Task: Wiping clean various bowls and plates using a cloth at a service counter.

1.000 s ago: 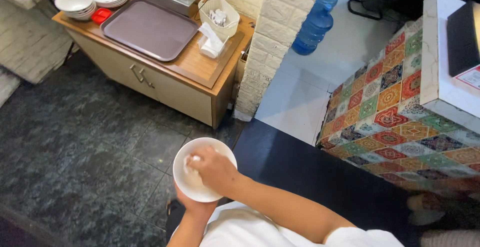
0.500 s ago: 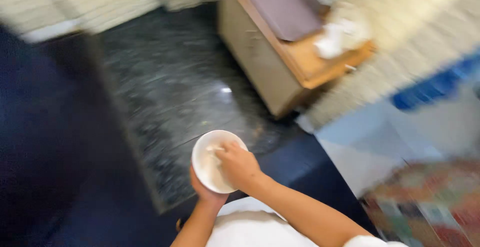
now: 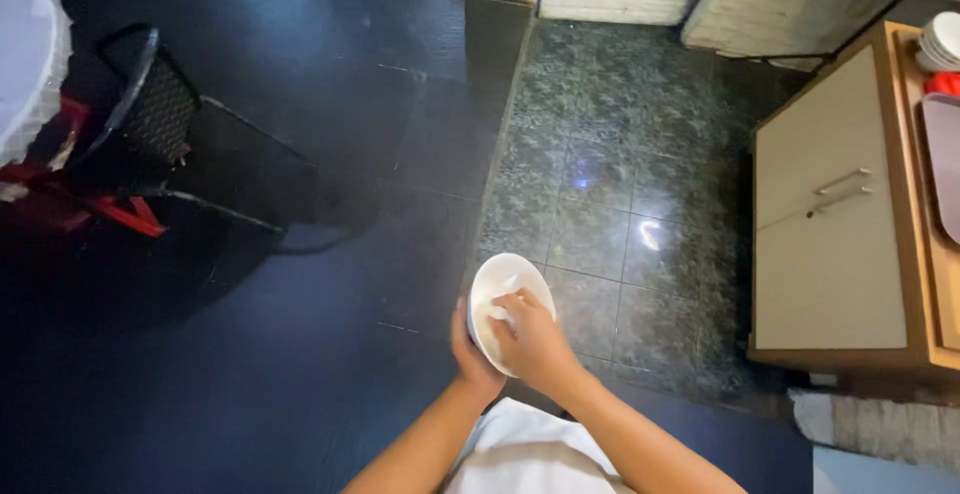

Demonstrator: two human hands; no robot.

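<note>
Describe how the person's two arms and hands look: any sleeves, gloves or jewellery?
Both forearms are bare up to the lower edge of the picture; no sleeves show. The left hand and the right hand wear no gloves. No watch, ring or bracelet is visible. A white garment shows between the arms.

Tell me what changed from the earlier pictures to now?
The view swung left: the wooden cabinet that was up ahead now sits at the right edge, and a black chair has come into sight. The hands kept their hold: the left hand cups the white bowl while the right hand presses a white cloth inside.
</note>
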